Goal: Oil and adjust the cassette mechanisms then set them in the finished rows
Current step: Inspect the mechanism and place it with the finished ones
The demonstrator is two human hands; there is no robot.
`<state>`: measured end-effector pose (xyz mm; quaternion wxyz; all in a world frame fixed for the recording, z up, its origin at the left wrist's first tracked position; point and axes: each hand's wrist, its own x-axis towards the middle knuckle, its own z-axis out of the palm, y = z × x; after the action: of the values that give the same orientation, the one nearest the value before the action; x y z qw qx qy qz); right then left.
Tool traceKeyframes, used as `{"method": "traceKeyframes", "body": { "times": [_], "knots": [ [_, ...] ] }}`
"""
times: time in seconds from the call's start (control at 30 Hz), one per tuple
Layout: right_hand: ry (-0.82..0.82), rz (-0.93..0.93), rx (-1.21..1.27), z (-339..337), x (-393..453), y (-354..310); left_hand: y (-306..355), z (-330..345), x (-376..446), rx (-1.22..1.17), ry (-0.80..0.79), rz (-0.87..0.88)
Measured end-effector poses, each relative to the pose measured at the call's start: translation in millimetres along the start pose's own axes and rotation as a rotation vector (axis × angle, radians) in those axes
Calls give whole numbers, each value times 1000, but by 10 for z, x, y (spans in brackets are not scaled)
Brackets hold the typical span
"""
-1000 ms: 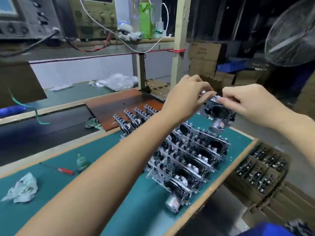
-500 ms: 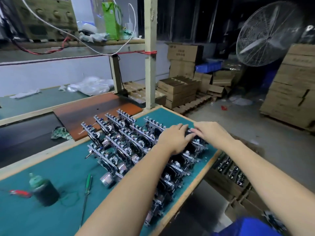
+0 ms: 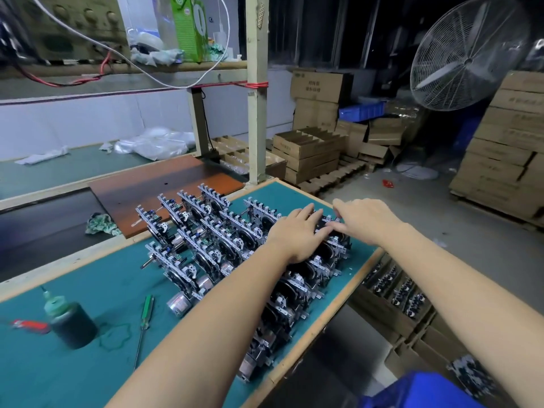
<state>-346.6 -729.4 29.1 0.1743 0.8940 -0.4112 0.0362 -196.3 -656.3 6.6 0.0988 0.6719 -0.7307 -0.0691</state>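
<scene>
Head view, hands: left hand (image 3: 297, 234) is laid flat on the top of the mechanism at the far end of the right row, fingers straight and spread, nothing curled round. Right hand (image 3: 363, 220) is set on the same unit from the other side, fingertips bent down onto its top edge; whether the edge is pinched or only pressed cannot be told.
Head view, task item: the cassette mechanism (image 3: 331, 231) under both hands is mostly hidden; it is stood at the far end of the finished rows (image 3: 223, 242), near the bench's right edge.
Head view, rows: units are stood upright, packed close, in rows on the green mat (image 3: 88, 290).
Head view, tools: oil bottle (image 3: 69, 323) and green screwdriver (image 3: 145, 313) are left on the mat at the left, well apart from the hands.
Head view, floor: open carton of mechanisms (image 3: 397, 293) is placed below the bench's right edge.
Step (judged): unit is being seated into the row.
Risk 1: neighbouring units could be tipped domino-style if the unit is pushed sideways while seating.
Risk 2: the right row is close to the bench lip; an outward nudge could drop a unit over the edge.
Risk 3: protruding tabs could be snagged or bent by downward pressure.
</scene>
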Motion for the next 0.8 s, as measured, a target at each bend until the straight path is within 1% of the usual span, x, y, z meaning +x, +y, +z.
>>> {"method": "traceKeyframes", "body": {
  "times": [0.13,0.23,0.33,0.43,0.5,0.6,0.8],
  "knots": [
    [145,-9,102,-292,-193,-145,40,-151,-146,17,175,33],
    [259,-52,294,-530,-382,-423,-2,-333,-476,17,309,71],
    [254,-142,492,-760,-538,-860,-175,-488,-1039,-73,417,31],
    [224,-307,636,-948,-641,-1459,-432,-583,-1741,-130,476,-88],
    [187,-426,718,-1039,-705,-1916,-618,-582,-2241,-154,505,-200],
    [127,-583,853,-1106,-782,-2570,-875,-530,-2943,-180,510,-347],
    [-24,-855,945,-1129,-927,-3867,-1266,-378,-4149,-218,524,-691]
  ]
}}
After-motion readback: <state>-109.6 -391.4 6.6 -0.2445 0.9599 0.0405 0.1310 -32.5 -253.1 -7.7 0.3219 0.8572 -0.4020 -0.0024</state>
